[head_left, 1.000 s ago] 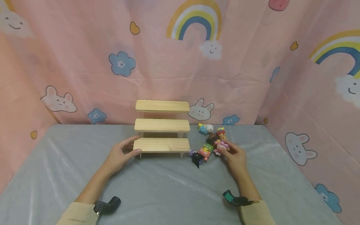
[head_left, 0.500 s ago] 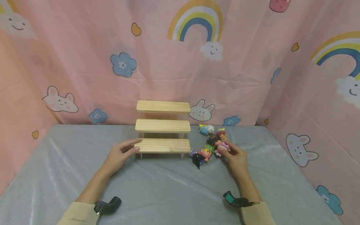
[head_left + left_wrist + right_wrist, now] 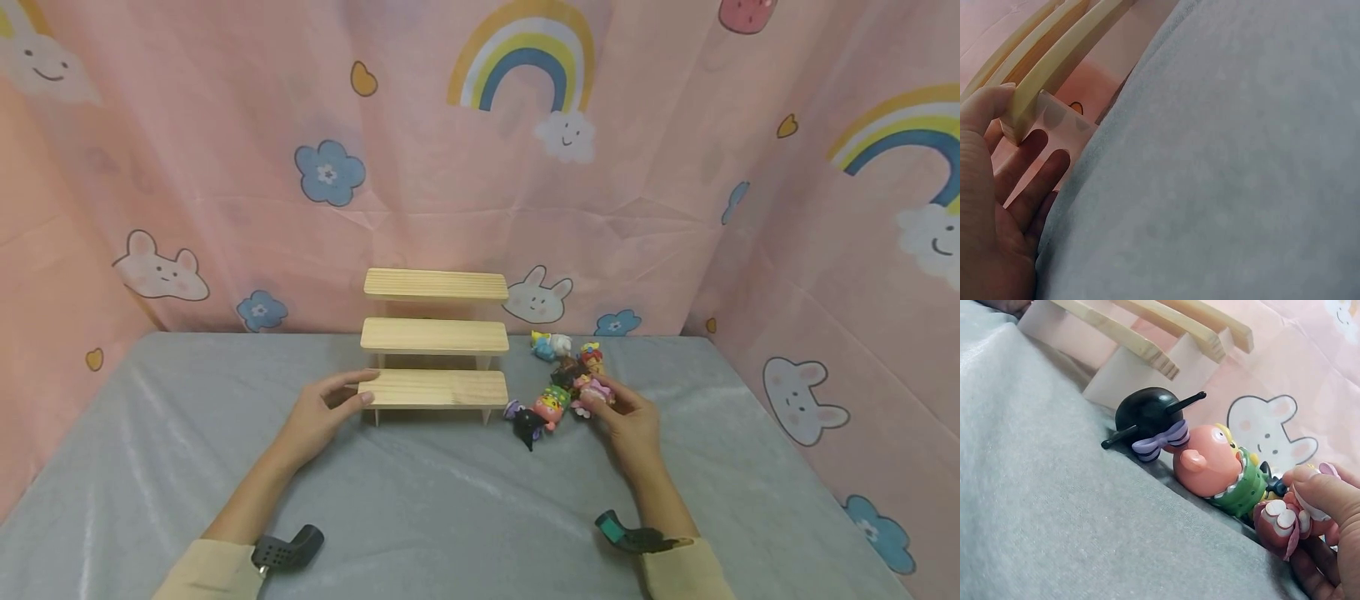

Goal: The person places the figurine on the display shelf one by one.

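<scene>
A three-tier display stand (image 3: 433, 387) with pale wooden boards and translucent legs stands on the grey cloth. My left hand (image 3: 318, 412) grips the left end of its lowest board, thumb at the front edge; in the left wrist view the other fingers (image 3: 1041, 181) spread beside the leg. My right hand (image 3: 630, 421) pinches a pink-dressed figurine (image 3: 591, 393) between thumb and fingers; its white foot soles face the camera in the right wrist view. Beside it lie a pink figurine in a green outfit (image 3: 1210, 462) and a black-headed figurine with a purple bow (image 3: 1150, 415).
Behind the held figurine lie a red-haired figurine (image 3: 591, 357), a dark brown one (image 3: 567, 372) and a blue-and-white one (image 3: 550, 344). Grey cloth (image 3: 450, 517) covers the table. A pink printed curtain (image 3: 420, 225) hangs behind and at both sides.
The head view has shifted very slightly. Both hands keep their places on the stand and the pink-dressed figurine.
</scene>
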